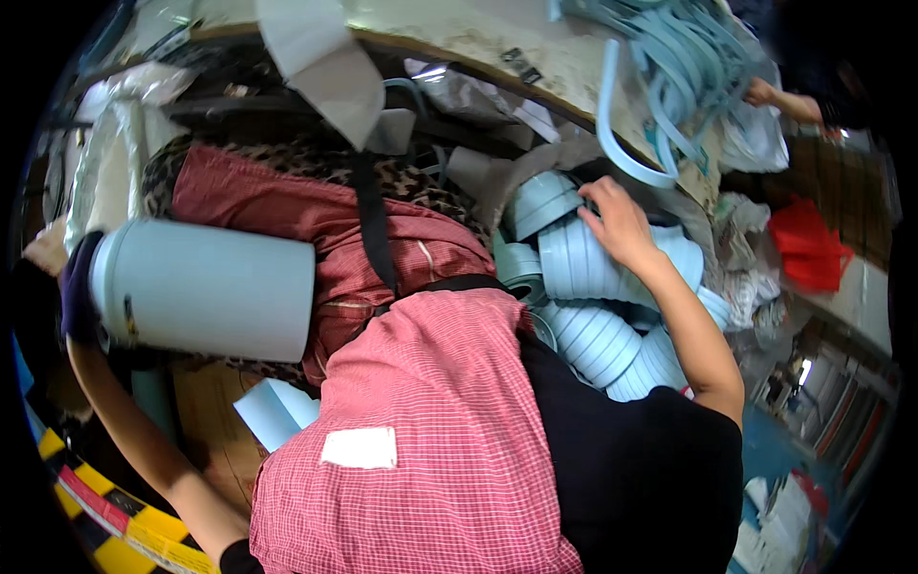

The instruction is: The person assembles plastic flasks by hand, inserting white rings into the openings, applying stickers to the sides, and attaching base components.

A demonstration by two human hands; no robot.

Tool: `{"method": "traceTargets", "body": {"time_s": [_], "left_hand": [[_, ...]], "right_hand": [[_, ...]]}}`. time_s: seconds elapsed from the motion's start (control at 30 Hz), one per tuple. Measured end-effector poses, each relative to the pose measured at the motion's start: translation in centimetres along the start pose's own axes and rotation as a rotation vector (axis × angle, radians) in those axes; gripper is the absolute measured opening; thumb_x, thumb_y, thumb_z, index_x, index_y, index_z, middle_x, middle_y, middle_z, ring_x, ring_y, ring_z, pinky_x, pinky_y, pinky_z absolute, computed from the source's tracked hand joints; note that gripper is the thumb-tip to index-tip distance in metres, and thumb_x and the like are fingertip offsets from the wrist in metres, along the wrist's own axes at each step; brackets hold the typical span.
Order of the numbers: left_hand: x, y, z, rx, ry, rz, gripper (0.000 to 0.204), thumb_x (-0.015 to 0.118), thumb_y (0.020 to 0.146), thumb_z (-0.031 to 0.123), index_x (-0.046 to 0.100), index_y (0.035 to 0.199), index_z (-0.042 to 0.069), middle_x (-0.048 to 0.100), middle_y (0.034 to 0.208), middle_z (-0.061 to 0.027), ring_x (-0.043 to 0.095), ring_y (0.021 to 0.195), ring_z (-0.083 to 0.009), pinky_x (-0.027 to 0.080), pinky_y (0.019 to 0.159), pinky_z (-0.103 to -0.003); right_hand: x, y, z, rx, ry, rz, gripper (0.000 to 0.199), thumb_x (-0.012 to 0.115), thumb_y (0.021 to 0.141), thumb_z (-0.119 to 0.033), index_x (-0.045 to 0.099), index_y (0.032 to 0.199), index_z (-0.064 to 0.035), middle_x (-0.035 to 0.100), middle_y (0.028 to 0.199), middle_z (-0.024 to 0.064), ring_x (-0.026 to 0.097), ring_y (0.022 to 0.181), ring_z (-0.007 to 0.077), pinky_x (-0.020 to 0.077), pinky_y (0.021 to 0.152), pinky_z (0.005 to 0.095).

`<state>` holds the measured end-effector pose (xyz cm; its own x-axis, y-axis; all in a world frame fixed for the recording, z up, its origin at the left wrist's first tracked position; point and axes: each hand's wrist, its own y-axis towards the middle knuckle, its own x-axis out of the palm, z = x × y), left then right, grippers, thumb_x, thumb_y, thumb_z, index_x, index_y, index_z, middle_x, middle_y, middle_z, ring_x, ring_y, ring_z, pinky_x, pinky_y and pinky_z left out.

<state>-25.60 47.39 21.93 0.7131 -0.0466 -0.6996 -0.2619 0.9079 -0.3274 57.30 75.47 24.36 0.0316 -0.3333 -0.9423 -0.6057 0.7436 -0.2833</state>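
Note:
A dark purple glove covers my left hand (82, 287), which is wrapped round the rimmed end of a large light-blue plastic cylinder (215, 287); some of its fingers are hidden behind the rim. The cylinder lies on its side across the left of my lap. Bare, with fingers apart, my right hand (617, 222) touches the top of nested light-blue plastic rings (588, 263). These rings lie in curved stacks inside a grey sack (684, 215) at my right. A darker blue-grey ring (540, 203) sits at the left end of the upper stack.
On the worktable (459, 36) ahead lies a heap of light-blue plastic strips (684, 72), one hanging over the edge. Another person's hand (762, 93) is beside it. Yellow and black tape (134, 536) runs at lower left. A red bag (808, 244) is at right.

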Motion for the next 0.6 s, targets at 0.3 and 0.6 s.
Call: {"method": "traceTargets", "body": {"time_s": [0.3, 0.6], "left_hand": [[0.0, -8.9, -2.9, -0.023, -0.319, 0.614, 0.051, 0.041, 0.108, 0.033, 0.046, 0.147, 0.0, 0.058, 0.14, -0.0162, 0.057, 0.125, -0.0242, 0.044, 0.108, -0.036], [14.0, -0.3, -6.3, 0.086, -0.986, 0.931, 0.049, 0.042, 0.108, 0.032, 0.048, 0.145, 0.001, 0.06, 0.136, -0.016, 0.059, 0.123, -0.0243, 0.046, 0.106, -0.035]], "right_hand": [[0.3, -12.9, 12.6, 1.1, 0.395, 0.452, 0.053, 0.066, 0.096, -0.033, 0.058, 0.139, -0.0032, 0.065, 0.129, 0.0219, 0.058, 0.124, 0.0393, 0.0433, 0.105, 0.0408], [0.7, -13.7, 13.9, 0.954, 0.178, 0.4, 0.054, 0.053, 0.101, -0.044, 0.062, 0.134, -0.0025, 0.065, 0.128, 0.0267, 0.06, 0.122, 0.0413, 0.0444, 0.103, 0.0423]]}}
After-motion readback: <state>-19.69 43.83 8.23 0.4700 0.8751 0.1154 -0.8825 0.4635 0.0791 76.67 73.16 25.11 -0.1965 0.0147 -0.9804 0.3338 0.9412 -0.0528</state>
